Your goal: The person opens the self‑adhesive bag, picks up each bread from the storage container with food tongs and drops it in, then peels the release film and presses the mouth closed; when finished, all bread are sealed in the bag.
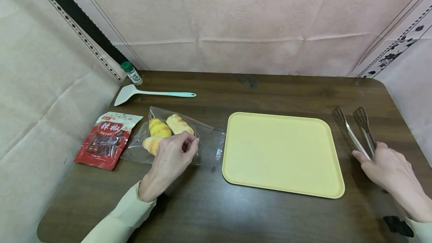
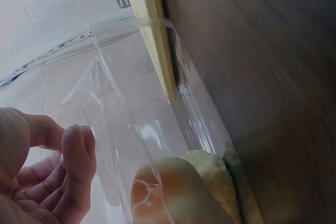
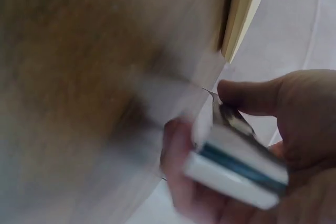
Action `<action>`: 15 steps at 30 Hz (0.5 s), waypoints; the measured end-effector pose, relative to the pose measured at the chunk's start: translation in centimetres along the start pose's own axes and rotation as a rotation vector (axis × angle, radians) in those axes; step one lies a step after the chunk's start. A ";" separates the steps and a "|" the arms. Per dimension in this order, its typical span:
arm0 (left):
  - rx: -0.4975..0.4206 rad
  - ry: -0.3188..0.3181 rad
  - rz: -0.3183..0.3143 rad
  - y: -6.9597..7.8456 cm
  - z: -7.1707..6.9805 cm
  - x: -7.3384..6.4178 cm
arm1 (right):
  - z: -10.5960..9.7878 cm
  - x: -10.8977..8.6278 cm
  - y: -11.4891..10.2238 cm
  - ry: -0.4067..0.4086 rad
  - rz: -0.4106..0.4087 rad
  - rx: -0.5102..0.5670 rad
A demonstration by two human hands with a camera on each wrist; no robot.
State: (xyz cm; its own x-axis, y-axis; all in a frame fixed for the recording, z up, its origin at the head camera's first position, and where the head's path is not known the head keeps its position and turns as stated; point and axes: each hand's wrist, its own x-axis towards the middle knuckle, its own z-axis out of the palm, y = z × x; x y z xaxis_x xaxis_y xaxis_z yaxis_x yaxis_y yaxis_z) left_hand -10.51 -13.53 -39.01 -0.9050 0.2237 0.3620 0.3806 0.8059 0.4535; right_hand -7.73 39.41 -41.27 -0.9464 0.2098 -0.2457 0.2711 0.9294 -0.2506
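Note:
My left hand (image 1: 173,155) pinches the upper film of a clear plastic bag (image 1: 210,143) between thumb and fingertips. The left wrist view shows the film (image 2: 107,124) lifted beside those fingertips. Inside the bag lie a yellow bread roll (image 1: 158,128), a pale browned roll (image 1: 179,123) and a striped roll (image 1: 151,144), partly behind my hand. On the right, my right hand (image 1: 393,168) grips metal tongs (image 1: 354,138) near their joined end. Their two slotted heads point away from me and stand apart, with nothing between them. The metal handle (image 3: 236,169) crosses my palm in the right wrist view.
A yellow tray (image 1: 280,153) lies between my hands, with the bag's end beside its left edge. Left of the bag is a red food pouch (image 1: 104,141). Behind these lie a pale turquoise spatula (image 1: 158,93) and a small green-capped bottle (image 1: 132,73). Cloth walls surround the table.

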 end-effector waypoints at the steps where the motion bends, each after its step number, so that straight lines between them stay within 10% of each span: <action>1: 0.001 0.001 0.002 0.0 0.0 0.0 | -0.1 -0.1 -0.1 -0.023 0.030 -0.008; 15: -0.004 -0.001 0.003 -0.2 -0.1 0.0 | -0.3 -0.5 -0.4 -0.011 0.098 -0.043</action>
State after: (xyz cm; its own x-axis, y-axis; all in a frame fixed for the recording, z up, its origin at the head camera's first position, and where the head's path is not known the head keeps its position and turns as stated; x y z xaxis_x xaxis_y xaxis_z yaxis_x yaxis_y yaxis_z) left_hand -10.55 -13.76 -39.04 -0.9040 0.2265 0.3625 0.3839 0.8031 0.4557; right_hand -7.37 39.05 -40.80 -0.9137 0.2971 -0.2771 0.3541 0.9168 -0.1846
